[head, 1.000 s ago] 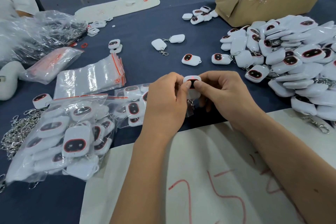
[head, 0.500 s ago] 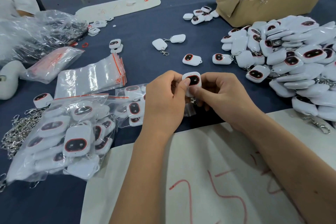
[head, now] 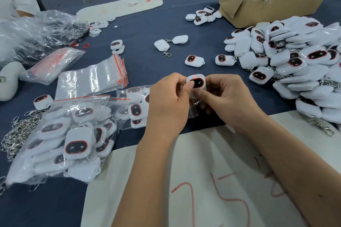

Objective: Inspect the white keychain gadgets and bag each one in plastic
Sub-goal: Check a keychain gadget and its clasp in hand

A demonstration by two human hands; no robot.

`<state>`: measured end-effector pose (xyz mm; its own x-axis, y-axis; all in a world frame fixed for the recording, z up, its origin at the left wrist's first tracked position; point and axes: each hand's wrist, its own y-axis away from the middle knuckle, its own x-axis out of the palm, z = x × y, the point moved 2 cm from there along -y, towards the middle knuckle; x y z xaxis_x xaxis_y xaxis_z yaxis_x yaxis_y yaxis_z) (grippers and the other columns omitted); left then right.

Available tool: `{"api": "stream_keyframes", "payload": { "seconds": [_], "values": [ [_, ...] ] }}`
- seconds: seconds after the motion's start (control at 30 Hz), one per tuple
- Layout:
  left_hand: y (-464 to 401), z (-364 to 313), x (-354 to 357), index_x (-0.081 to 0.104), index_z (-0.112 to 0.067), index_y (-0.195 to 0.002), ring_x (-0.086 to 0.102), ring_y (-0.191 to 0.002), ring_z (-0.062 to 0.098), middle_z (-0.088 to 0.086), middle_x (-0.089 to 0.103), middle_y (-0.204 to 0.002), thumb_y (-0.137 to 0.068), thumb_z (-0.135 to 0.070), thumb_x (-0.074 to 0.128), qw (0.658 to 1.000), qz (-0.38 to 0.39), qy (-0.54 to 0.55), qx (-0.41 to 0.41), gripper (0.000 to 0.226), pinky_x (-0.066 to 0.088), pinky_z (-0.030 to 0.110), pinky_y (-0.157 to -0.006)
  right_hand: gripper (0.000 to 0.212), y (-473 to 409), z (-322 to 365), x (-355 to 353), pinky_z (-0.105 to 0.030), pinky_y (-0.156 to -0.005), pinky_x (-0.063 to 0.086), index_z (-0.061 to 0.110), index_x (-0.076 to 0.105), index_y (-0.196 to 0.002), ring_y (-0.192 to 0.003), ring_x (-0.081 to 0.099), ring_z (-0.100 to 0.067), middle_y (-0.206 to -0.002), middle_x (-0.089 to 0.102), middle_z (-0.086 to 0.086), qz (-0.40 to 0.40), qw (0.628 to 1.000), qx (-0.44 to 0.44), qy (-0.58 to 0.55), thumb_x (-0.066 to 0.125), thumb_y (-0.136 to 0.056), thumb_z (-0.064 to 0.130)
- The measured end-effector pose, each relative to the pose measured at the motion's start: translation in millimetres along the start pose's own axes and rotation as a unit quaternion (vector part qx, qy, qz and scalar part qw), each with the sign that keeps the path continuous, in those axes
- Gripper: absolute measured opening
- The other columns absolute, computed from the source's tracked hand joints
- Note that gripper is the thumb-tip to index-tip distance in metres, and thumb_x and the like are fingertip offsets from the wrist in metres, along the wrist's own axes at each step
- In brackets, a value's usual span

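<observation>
Left hand pose: the left hand (head: 167, 105) comes up from the near edge of the desk (head: 147, 61), back of the hand toward the camera, fingers curled in, thumb tip laid on the dark face of the held gadget.
Right hand pose: the right hand (head: 226, 100) reaches in from the near right corner, knuckles up, index finger stretched along the gadget's lower edge, the other fingers tucked below it.
Held gadget: a white keychain gadget (head: 197, 84) with rounded corners, a dark oval window ringed in red and a faint red glow near its top; it stands upright between the two hands, above the middle of the desk's near half.
Grip: both hands are closed on the gadget, pinching it from left and right; a bit of clear plastic shows under the hands, and whether they hold it too cannot be told.
Loose pile: a heap of unbagged gadgets (head: 299, 64) lies along the right edge.
Bagged gadgets: a full clear bag (head: 68, 140) sits by the near left edge, touching a smaller bagged lot (head: 133, 108) just left of the left hand.
Empty bags: a stack of zip bags (head: 92, 81) with red strips lies farther back on the left.
Box: a cardboard box (head: 267, 7) with a red sign stands at the far right corner.
Sheet: a white sheet (head: 203, 180) with red marks lies under both forearms at the near edge.
</observation>
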<state>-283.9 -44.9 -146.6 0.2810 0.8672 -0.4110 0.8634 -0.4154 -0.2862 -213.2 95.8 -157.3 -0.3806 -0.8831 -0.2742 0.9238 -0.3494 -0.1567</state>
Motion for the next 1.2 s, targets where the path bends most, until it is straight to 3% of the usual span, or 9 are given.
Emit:
{"api": "stream_keyframes", "payload": {
  "seconds": [0.4,0.53,0.7,0.87,0.97,1.07,1.2],
  "values": [
    [2,-5,1,0.068,-0.009,-0.09,0.069,-0.081,0.027,0.002,0.071,-0.08,-0.103,-0.021,0.059,0.999,-0.035,-0.021,-0.001,0.02,0.057,0.053,-0.078,0.008,0,1,1,-0.018,-0.056,0.05,0.019,0.077,-0.097,-0.056,0.057,-0.007,-0.067,0.071,0.003,-0.013,0.999,-0.005,-0.045,0.07,-0.1,0.018],
    [5,-6,2,0.063,-0.012,-0.088,0.062,-0.084,0.023,-0.002,0.067,-0.082,-0.1,-0.022,0.061,0.991,-0.072,-0.11,-0.024,0.016,0.051,0.047,-0.082,0.013,-3,-1,-2,-0.024,-0.058,0.052,0.027,0.077,-0.105,-0.057,0.054,-0.014,-0.071,0.069,0.001,-0.052,0.996,0.011,-0.075,0.066,-0.102,0.021],
    [7,-11,2,0.057,-0.018,-0.091,0.058,-0.085,0.021,-0.001,0.063,-0.091,-0.086,-0.037,0.077,0.974,-0.09,-0.191,-0.078,0.028,0.046,0.035,-0.076,0.013,-4,-4,-2,-0.026,-0.056,0.051,0.019,0.071,-0.112,-0.055,0.054,-0.014,-0.075,0.07,-0.004,-0.078,0.993,0.027,-0.087,0.065,-0.101,0.012],
    [8,-12,-2,0.062,-0.013,-0.088,0.062,-0.083,0.025,0.001,0.067,-0.085,-0.09,-0.018,0.067,0.974,-0.094,-0.191,-0.079,0.007,0.051,0.045,-0.083,0.022,-3,-4,-3,-0.02,-0.053,0.048,0.017,0.075,-0.117,-0.05,0.051,-0.012,-0.069,0.064,0.004,-0.094,0.992,0.023,-0.084,0.061,-0.103,0.008],
    [9,-11,-5,0.069,-0.01,-0.082,0.065,-0.076,0.025,0.001,0.069,-0.076,-0.089,-0.008,0.063,0.977,-0.11,-0.167,-0.079,0.01,0.054,0.046,-0.079,0.017,-3,-3,-3,-0.02,-0.05,0.047,0.016,0.074,-0.115,-0.046,0.051,-0.014,-0.064,0.064,0.004,-0.11,0.989,0.029,-0.099,0.064,-0.102,0.011],
    [8,-10,-8,0.07,-0.015,-0.084,0.066,-0.072,0.013,-0.008,0.068,-0.072,-0.088,-0.009,0.067,0.98,-0.131,-0.119,-0.089,0.007,0.055,0.033,-0.073,0.008,-3,-4,-5,-0.022,-0.044,0.045,0.013,0.075,-0.103,-0.043,0.05,-0.014,-0.062,0.065,0.002,-0.14,0.981,0.045,-0.13,0.068,-0.1,0.014],
    [8,-10,-10,0.069,-0.018,-0.078,0.063,-0.06,0.001,-0.013,0.063,-0.055,-0.086,-0.016,0.074,0.982,-0.16,-0.067,-0.075,0.01,0.043,0.01,-0.06,0.011,-2,-3,-5,-0.022,-0.042,0.044,0.015,0.078,-0.093,-0.043,0.05,-0.014,-0.062,0.066,-0.002,-0.151,0.98,0.039,-0.125,0.069,-0.099,0.018]
  ]
}}
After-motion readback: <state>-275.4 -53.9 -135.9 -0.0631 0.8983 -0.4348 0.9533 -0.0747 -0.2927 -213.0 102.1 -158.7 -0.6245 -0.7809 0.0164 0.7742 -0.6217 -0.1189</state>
